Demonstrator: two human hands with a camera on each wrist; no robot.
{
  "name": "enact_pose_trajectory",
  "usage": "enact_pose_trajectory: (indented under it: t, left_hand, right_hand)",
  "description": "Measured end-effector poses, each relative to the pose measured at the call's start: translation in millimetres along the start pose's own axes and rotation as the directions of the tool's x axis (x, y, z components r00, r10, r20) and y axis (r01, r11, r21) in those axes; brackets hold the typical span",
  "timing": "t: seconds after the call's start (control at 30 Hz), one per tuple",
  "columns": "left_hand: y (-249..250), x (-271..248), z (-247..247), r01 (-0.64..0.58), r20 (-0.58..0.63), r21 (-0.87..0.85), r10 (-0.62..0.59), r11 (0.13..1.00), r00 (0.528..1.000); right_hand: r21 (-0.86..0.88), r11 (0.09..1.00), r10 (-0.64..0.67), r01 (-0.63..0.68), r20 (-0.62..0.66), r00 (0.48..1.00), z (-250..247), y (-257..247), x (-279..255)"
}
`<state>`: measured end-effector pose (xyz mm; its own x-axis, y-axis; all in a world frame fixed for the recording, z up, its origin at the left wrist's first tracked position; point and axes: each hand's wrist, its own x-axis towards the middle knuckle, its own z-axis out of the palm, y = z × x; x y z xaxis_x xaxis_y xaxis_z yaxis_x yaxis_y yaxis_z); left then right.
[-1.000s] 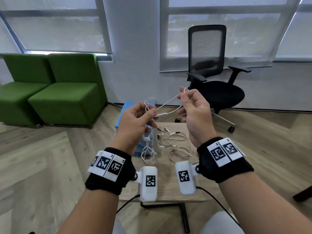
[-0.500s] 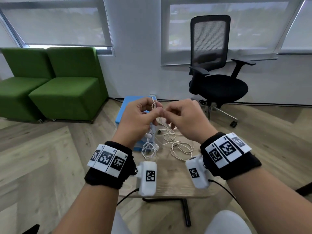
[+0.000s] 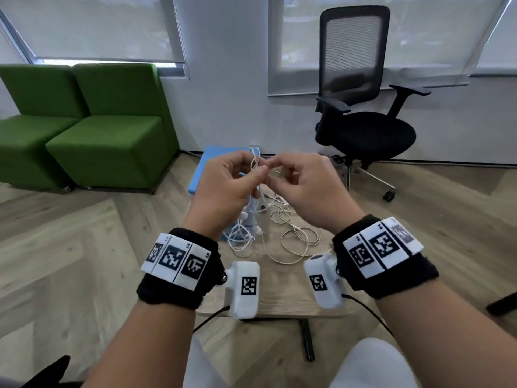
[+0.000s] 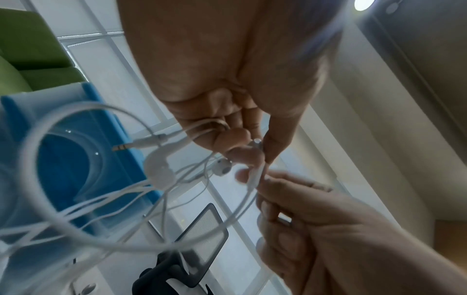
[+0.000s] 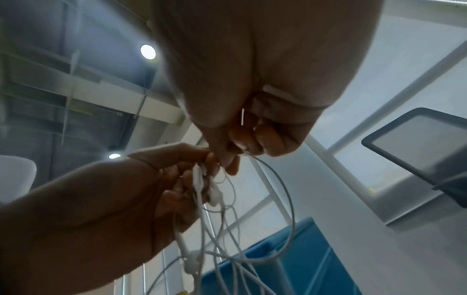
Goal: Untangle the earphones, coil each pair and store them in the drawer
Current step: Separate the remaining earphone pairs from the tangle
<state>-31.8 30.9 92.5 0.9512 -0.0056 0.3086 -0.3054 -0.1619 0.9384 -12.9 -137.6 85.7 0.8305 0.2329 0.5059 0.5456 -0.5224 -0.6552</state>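
Above the small wooden table (image 3: 279, 301) I hold a pair of white earphones (image 3: 255, 161). My left hand (image 3: 256, 168) grips a bunch of its cable loops, with an earbud (image 4: 159, 168) and the jack plug (image 4: 137, 145) dangling below. My right hand (image 3: 275, 175) meets it fingertip to fingertip and pinches the same cable at the inline remote (image 4: 255, 175). More earphones lie tangled on the table: a white bundle (image 3: 240, 238) and a cream loop (image 3: 298, 243). The blue drawer unit (image 3: 215, 161) stands behind the hands; I cannot see whether a drawer is open.
A black office chair (image 3: 361, 119) stands beyond the table on the right. Two green armchairs (image 3: 84, 130) sit at the left wall. Wood floor surrounds the table, and my knees (image 3: 372, 365) are just under its near edge.
A second ago the hands were apart with the cable stretched between them. They have come together and lowered, fingertips meeting on the cable.
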Motion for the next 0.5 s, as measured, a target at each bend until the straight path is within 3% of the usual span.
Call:
enact_pose_trajectory:
  t: [0.13, 0.3, 0.4, 0.5]
  left_hand:
    - [4.1, -1.8, -1.2, 0.000, -0.002, -0.003, 0.000, 1.000, 1.000]
    - [1.6, -3.4, -6.4, 0.024, -0.017, -0.013, -0.024, 1.000, 1.000]
    - [1.8, -4.1, -2.2, 0.019, -0.008, -0.008, -0.019, 1.000, 1.000]
    - [1.8, -3.1, 2.9, 0.009, -0.004, -0.002, -0.009, 1.000, 1.000]
  right_hand:
    - [0.089, 0.989, 0.126, -0.116, -0.108, 0.986, 5.9, 14.1, 3.0]
    - [0.124, 0.926, 0.378, -0.357, -0.247, 0.892, -3.0, 51.5, 2.0]
    - [0.122, 0.948, 0.316, -0.294, -0.243, 0.917, -7.9, 43.4, -1.3]
    - [0.111, 0.989, 0.110, -0.098, -0.106, 0.988, -5.5, 17.2, -6.0]
